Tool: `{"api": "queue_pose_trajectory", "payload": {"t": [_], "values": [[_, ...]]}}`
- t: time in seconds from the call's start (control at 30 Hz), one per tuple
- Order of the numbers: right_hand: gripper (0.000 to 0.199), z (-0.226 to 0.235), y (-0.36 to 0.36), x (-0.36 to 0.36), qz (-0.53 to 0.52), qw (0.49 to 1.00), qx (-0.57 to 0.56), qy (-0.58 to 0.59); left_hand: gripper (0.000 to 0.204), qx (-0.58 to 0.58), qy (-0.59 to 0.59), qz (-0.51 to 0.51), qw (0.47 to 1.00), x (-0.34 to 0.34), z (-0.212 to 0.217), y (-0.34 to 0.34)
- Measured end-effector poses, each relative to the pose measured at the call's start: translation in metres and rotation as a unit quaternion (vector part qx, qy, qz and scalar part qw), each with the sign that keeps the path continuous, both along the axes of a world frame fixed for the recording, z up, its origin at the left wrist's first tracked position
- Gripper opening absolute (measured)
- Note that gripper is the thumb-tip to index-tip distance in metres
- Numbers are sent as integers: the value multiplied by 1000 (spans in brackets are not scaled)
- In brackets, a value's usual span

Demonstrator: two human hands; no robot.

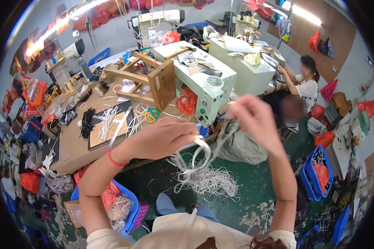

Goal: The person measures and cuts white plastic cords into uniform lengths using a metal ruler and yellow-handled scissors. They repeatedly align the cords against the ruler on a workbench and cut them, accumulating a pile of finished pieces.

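My left hand [166,137] is closed in front of the table, with a looped bundle of pale grey-white cord [201,154] in its fingers. The bundle hangs down in loose coils. To its right, my raised right hand [253,118] is blurred, its fingers curled together in a pinch. A small pale tip shows at those fingertips, but what it belongs to is not clear. One greyish strand rises from the bundle toward this hand. Below both hands, a tangled heap of thin white cord [214,182] lies on the green floor.
On the brown table [77,143] are white strips [109,122], a black bundle [87,123], green-and-yellow scissors [152,115] and an overturned wooden stool [162,83]. A pale green machine [216,89] stands beyond. Blue bins [133,207] flank me. Another person [305,87] sits at far right.
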State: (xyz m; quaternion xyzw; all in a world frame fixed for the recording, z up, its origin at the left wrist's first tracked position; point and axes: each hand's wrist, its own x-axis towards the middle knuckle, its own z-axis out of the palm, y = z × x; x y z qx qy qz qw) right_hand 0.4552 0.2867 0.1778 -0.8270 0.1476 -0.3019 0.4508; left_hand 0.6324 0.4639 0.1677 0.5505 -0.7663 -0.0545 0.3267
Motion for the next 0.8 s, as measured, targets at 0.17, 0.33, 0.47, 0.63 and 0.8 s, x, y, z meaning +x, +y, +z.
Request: {"api": "queue_pose_trajectory", "payload": {"t": [0.17, 0.33, 0.47, 0.63, 0.8], "values": [[16, -35, 54, 78, 215, 955, 189, 71, 18, 27, 199, 70, 977, 35, -21, 26], [21, -32, 88, 129, 240, 963, 47, 116, 26, 101, 345, 56, 932, 92, -37, 65], [16, -22, 115, 171, 266, 944, -38, 192, 26, 56, 398, 45, 915, 132, -53, 95], [19, -34, 133, 216, 303, 924, -186, 141, 28, 70, 381, 154, 909, 154, -55, 129], [19, -50, 142, 258, 330, 924, -168, 98, 36, -150, 360, 261, 883, 148, -113, 116]]}}
